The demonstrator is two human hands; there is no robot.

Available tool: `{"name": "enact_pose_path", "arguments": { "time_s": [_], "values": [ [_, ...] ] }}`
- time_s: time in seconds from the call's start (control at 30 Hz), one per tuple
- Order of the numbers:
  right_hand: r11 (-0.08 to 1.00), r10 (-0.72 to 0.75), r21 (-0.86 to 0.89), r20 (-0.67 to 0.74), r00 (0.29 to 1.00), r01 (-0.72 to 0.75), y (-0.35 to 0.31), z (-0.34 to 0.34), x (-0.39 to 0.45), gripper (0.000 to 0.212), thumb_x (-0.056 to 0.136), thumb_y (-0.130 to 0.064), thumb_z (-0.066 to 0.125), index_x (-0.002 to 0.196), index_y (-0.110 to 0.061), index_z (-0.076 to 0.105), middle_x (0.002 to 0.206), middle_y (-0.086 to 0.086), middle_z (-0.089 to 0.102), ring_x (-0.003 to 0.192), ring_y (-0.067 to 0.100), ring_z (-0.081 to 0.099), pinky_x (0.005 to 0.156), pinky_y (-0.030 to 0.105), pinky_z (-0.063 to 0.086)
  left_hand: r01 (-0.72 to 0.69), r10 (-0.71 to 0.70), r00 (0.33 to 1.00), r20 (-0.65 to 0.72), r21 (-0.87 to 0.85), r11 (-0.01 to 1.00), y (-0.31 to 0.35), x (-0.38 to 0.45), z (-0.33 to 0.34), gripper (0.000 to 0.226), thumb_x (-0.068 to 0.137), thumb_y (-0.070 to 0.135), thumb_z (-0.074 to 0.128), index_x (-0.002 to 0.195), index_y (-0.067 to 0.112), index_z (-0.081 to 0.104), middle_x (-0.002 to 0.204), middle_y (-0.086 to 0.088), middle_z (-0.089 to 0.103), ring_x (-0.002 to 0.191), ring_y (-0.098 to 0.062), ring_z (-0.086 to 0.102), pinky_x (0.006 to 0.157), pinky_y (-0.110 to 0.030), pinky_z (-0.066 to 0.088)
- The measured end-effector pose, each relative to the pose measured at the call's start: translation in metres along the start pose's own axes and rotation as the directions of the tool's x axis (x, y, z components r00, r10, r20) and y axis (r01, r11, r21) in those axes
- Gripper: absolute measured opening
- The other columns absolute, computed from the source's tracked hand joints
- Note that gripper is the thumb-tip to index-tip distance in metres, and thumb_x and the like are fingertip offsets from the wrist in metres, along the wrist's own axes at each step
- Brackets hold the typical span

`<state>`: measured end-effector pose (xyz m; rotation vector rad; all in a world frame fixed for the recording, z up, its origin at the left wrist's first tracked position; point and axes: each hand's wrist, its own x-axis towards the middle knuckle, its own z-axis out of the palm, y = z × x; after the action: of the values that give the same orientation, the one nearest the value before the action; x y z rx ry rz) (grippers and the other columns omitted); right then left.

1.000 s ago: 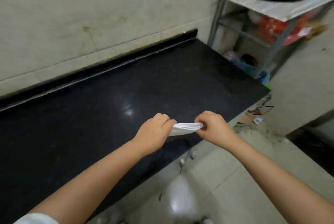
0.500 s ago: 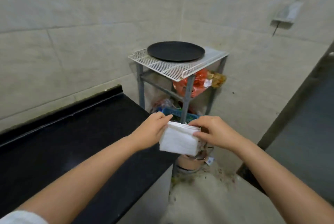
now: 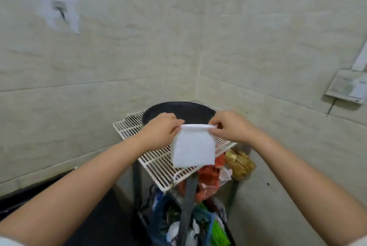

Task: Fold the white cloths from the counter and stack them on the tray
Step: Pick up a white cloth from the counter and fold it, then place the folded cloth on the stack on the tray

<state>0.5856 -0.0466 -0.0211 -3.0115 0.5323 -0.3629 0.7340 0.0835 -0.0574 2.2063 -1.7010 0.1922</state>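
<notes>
A folded white cloth (image 3: 193,148) hangs as a small square in the air. My left hand (image 3: 161,129) pinches its top left corner and my right hand (image 3: 230,126) pinches its top right corner. Behind the hands a round black tray (image 3: 195,109) lies on a white wire rack (image 3: 158,163) in the room's corner. The cloth hangs over the rack's front part, just short of the tray. Nothing is visible on the part of the tray that shows; my hands hide its near edge.
The rack stands on grey legs, with red, yellow, blue and green plastic bags (image 3: 208,184) stuffed on the shelves beneath. The black counter (image 3: 27,196) shows only at the lower left. Tiled walls close in behind and to the right.
I have turned from the counter to the rack and come close to it. The cloth, held by both hands throughout, has risen and now hangs in front of the tray.
</notes>
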Motion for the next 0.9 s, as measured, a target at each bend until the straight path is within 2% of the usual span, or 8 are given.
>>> {"name": "enact_pose_path", "arguments": {
  "time_s": [0.23,0.37,0.47,0.53,0.6,0.77,0.83,0.9],
  "values": [
    [0.997,-0.079,-0.035,-0.135,0.988,0.075,0.075,0.004,0.147,0.025,0.086,-0.013,0.052,0.1,0.0,0.068,0.104,0.023,0.066,0.099,0.035,0.058,0.079,0.037,0.043,0.243,-0.215,0.959,-0.186,0.146,0.959,-0.035,0.117,0.009,0.029,0.096,0.015,0.042,0.114,0.002,0.061,0.116,-0.019,0.056,0.108,-0.034,0.055,0.089,-0.039,0.045],
    [0.982,-0.07,0.15,-0.292,0.954,0.119,0.119,0.038,0.22,0.021,0.082,-0.003,0.051,0.09,0.006,0.068,0.098,0.028,0.066,0.097,0.037,0.058,0.079,0.036,0.036,0.368,-0.31,0.906,-0.287,0.175,0.913,-0.054,0.172,0.036,0.023,0.094,0.01,0.044,0.112,0.001,0.057,0.118,-0.019,0.051,0.098,-0.037,0.057,0.081,-0.042,0.047],
    [0.971,-0.159,0.152,-0.159,0.974,0.183,0.148,0.084,0.248,0.023,0.081,0.002,0.049,0.095,0.005,0.068,0.104,0.027,0.065,0.102,0.036,0.057,0.083,0.034,0.036,0.431,-0.413,0.902,-0.123,0.309,0.848,-0.058,0.191,0.072,0.028,0.094,0.007,0.043,0.12,0.003,0.052,0.126,-0.016,0.046,0.106,-0.035,0.055,0.084,-0.041,0.043],
    [0.96,-0.255,0.132,0.063,0.965,0.245,0.167,0.119,0.251,0.024,0.079,0.003,0.049,0.091,0.005,0.069,0.102,0.025,0.067,0.101,0.035,0.059,0.083,0.033,0.04,0.388,-0.471,0.877,0.098,0.434,0.813,-0.055,0.191,0.106,0.028,0.094,0.007,0.042,0.12,0.004,0.051,0.126,-0.015,0.046,0.108,-0.036,0.055,0.085,-0.042,0.044],
    [0.952,-0.304,0.114,0.23,0.925,0.284,0.181,0.144,0.25,0.02,0.078,0.003,0.047,0.081,0.008,0.066,0.095,0.024,0.065,0.094,0.036,0.059,0.077,0.036,0.043,0.361,-0.507,0.829,0.234,0.469,0.806,-0.055,0.188,0.131,0.027,0.094,0.009,0.043,0.118,0.005,0.053,0.123,-0.014,0.05,0.106,-0.032,0.055,0.086,-0.04,0.047],
    [0.916,-0.398,0.097,0.34,0.852,0.389,0.194,0.146,0.25,0.023,0.081,0.004,0.046,0.091,-0.004,0.065,0.102,0.012,0.056,0.094,0.028,0.056,0.08,0.033,0.045,0.39,-0.501,0.843,0.194,0.42,0.819,-0.052,0.184,0.136,0.036,0.098,0.026,0.036,0.129,0.013,0.049,0.125,-0.007,0.052,0.111,-0.025,0.054,0.086,-0.034,0.045],
    [0.919,-0.381,0.042,0.361,0.852,0.393,0.19,0.139,0.25,0.02,0.083,0.003,0.044,0.091,-0.003,0.061,0.099,0.012,0.051,0.089,0.027,0.052,0.075,0.031,0.042,0.41,-0.513,0.845,0.153,0.429,0.805,-0.046,0.182,0.133,0.037,0.098,0.028,0.035,0.129,0.014,0.048,0.126,-0.007,0.053,0.11,-0.025,0.054,0.086,-0.036,0.046],
    [0.911,-0.395,0.025,0.336,0.855,0.411,0.179,0.127,0.249,0.022,0.085,-0.001,0.043,0.101,0.003,0.058,0.109,0.013,0.052,0.096,0.029,0.054,0.083,0.036,0.047,0.471,-0.552,0.831,0.068,0.44,0.764,-0.043,0.174,0.126,0.035,0.098,0.028,0.035,0.126,0.012,0.05,0.124,-0.007,0.053,0.109,-0.025,0.054,0.085,-0.038,0.049]
  ]
}}
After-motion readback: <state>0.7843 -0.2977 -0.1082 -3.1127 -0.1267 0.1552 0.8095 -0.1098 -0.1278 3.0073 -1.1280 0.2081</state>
